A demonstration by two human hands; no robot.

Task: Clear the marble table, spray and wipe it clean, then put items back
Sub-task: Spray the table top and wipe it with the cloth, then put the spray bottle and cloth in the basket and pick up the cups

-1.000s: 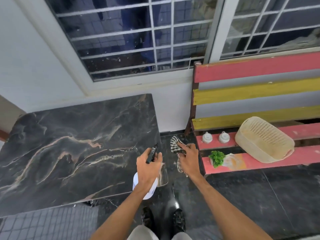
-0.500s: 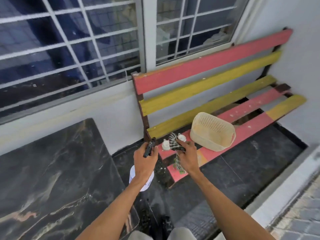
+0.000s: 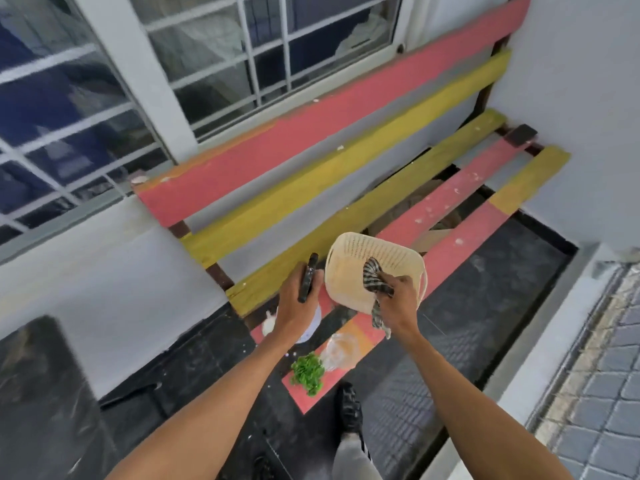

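Note:
My left hand [image 3: 294,303] grips a white spray bottle [image 3: 311,327] with a black trigger head, held above the left end of the bench seat. A checkered cloth [image 3: 375,289] is held in my right hand [image 3: 398,303], which hangs in front of a cream plastic basket [image 3: 360,271] tilted on the seat. A small green plant [image 3: 307,374] in a clear glass [image 3: 341,349] lies on the front red slat. A white shaker [image 3: 267,326] peeks out beside my left wrist. Only a dark corner of the marble table [image 3: 38,393] shows at the lower left.
A slatted bench [image 3: 311,161] painted red and yellow stands against the white wall under barred windows. The floor around it is dark tile. A grey paved strip runs along the right. My feet [image 3: 348,407] are just in front of the bench.
The view has swung right, away from the marble table and onto the bench. Both hands, still holding bottle and cloth, now hover over the seat, the right one in front of the basket.

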